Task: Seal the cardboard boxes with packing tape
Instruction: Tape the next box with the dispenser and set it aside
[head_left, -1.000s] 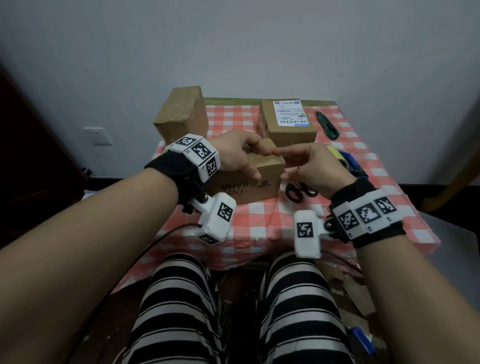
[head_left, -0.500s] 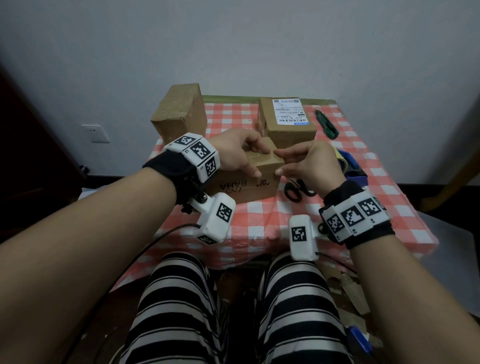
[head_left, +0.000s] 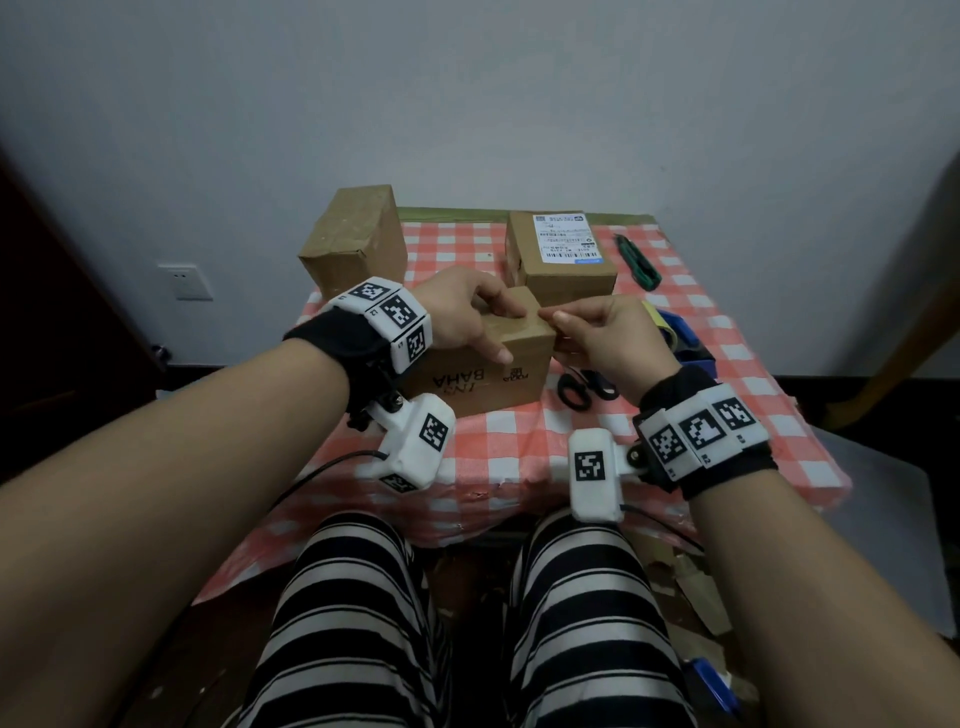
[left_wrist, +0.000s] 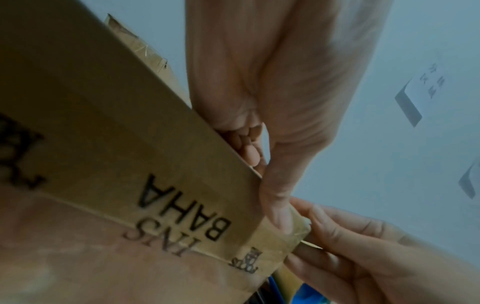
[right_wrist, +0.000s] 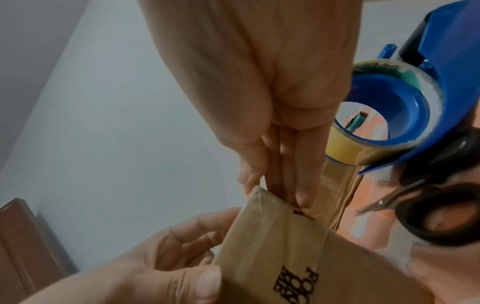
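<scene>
A brown cardboard box printed "INS BAHA" stands mid-table. My left hand holds it at the front right: fingers curled over the top, thumb down on the front face over a band of brown tape. My right hand is at the box's top right corner. Its thumb sits at the top edge and its straight fingers press tape flat against the right side. The blue tape dispenser with its roll lies just right of the box.
Black-handled scissors lie on the checked cloth right of the box. A plain box stands at the back left and a labelled box at the back middle. A green knife lies at the back right.
My right hand has dropped from the box top, where its index finger met my left fingers, to the top right corner and side. My left hand has stayed on the box.
</scene>
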